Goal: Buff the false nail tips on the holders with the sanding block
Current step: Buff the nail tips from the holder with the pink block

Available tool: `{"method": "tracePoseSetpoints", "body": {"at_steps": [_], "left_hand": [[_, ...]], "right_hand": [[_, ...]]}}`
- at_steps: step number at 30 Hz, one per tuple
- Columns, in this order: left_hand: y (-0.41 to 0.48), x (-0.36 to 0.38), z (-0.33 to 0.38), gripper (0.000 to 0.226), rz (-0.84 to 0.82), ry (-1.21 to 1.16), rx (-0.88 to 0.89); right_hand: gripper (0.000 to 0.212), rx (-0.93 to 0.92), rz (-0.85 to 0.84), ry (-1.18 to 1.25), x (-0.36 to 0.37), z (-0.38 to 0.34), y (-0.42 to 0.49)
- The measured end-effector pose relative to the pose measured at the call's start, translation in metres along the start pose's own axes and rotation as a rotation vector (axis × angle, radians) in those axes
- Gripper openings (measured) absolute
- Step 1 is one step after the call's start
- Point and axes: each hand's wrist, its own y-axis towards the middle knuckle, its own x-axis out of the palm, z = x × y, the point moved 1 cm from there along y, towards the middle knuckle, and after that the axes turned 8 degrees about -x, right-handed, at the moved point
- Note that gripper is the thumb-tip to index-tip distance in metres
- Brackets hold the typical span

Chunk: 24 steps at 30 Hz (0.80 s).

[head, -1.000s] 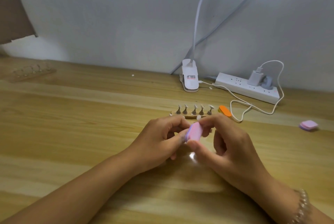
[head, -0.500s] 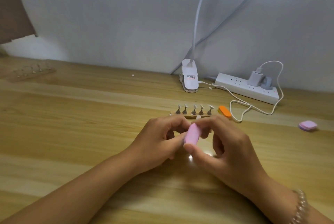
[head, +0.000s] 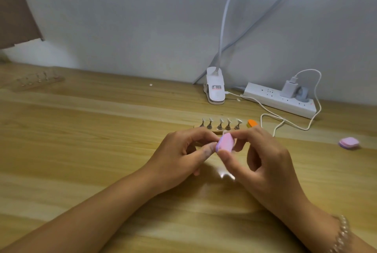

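Light wooden tabletop [head: 81,161] runs wide leftward. Right hand [head: 269,167] pinches the pink rounded sanding block [head: 226,142]; left hand [head: 177,158] curls against it, its grasp hidden.

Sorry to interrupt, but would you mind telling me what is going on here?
A person is buffing false nails at a desk. The right hand pinches a pink sanding block, and the left hand seems to hold a tip against it, mostly hidden. Five more tips stand on holders behind the hands, an orange block beside them.
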Motion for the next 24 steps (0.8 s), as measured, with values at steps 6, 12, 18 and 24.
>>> {"method": "tracePoseSetpoints", "body": {"at_steps": [6, 12, 18, 24], "left_hand": [[-0.0001, -0.0002, 0.0007, 0.017, 0.002, -0.033, -0.021], [0.0001, 0.0013, 0.0031, 0.014, -0.029, -0.107, -0.036], [-0.0003, 0.0009, 0.0034, 0.014, -0.024, -0.09, -0.032], [-0.001, 0.0002, 0.0041, 0.019, -0.027, -0.086, -0.033]], "right_hand": [[0.033, 0.064, 0.019, 0.044, -0.002, 0.0017, 0.0014], [0.035, 0.069, 0.027, 0.044, -0.0018, 0.0017, 0.0021], [0.033, 0.013, -0.007, 0.021, 0.0, -0.0001, -0.0004], [0.033, -0.026, -0.037, -0.021, 0.0013, -0.0026, -0.0013]]}}
